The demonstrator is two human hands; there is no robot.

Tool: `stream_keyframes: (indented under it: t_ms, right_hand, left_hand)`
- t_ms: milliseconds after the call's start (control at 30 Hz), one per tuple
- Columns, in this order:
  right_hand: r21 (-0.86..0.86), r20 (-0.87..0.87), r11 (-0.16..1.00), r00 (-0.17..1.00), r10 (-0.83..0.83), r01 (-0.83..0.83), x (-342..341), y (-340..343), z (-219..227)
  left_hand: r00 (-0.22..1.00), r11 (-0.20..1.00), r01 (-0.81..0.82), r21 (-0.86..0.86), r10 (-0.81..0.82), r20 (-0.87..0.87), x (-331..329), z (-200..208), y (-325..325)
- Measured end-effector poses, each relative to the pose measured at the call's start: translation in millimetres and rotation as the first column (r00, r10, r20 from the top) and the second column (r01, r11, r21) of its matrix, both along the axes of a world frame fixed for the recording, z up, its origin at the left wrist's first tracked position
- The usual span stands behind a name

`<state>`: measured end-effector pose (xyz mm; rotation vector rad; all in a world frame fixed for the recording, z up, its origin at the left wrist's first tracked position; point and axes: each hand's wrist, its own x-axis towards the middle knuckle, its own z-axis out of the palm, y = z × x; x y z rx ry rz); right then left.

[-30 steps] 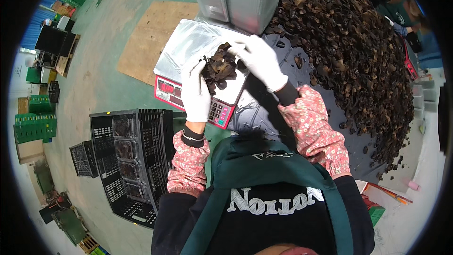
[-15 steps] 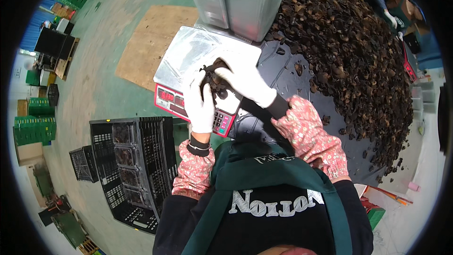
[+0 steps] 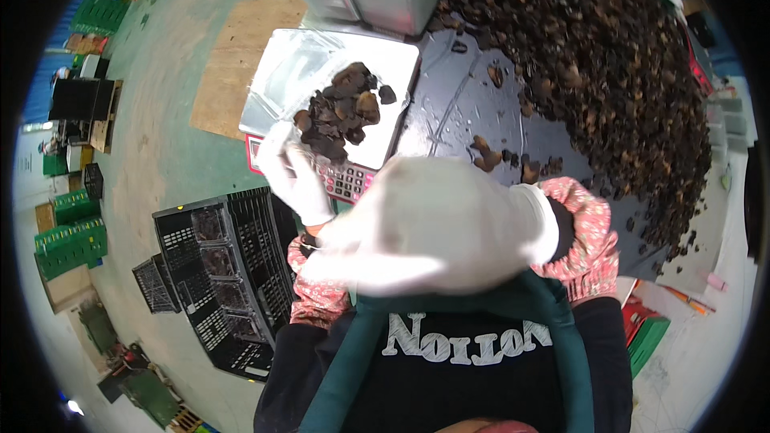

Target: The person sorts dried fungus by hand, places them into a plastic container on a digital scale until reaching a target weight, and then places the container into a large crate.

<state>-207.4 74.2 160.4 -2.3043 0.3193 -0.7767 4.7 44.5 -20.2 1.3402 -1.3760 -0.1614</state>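
Two white-gloved hands | left hand [image 3: 293, 172] now off the dried dark pieces [image 3: 341, 112], fingers loose, holding nothing, at scale tray's [image 3: 297, 72] near-left corner | right hand [image 3: 433, 224] lifted, blurred, grip unreadable | pieces left heaped mid-tray; black crates [image 3: 228, 273] left.

White gloves, pink floral sleeves, dark green apron

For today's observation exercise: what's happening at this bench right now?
A person in white gloves is working at a weighing scale. A small heap of dark dried pieces lies on its pan. The left hand rests at the pan's near edge; the right hand is raised close to the camera, blurred. A large pile of the same pieces covers the table to the right.
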Motion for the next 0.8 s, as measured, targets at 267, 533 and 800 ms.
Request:
stream_keyframes:
  t_ms: [267, 533, 800]
  right_hand:
    - [-0.169, 0.035, 0.964, 0.979, -0.2, 0.203, -4.0, 56.2, 30.9]
    - [-0.31, 0.287, 0.406, 0.491, -0.822, 0.86, -58.0, 135.8, 28.7]
    - [-0.213, -0.039, -0.109, -0.12, -0.992, 0.971, -168.9, 203.4, -166.3]
  left_hand:
    - [0.94, 0.993, 0.117, -0.011, -0.114, -0.321, -31.1, 42.7, 14.7]
    - [0.704, 0.711, 0.702, 0.052, -0.68, -0.205, -126.8, 16.1, 38.0]
    - [0.507, 0.532, 0.701, 0.475, -0.84, 0.193, -192.7, -69.9, 27.6]
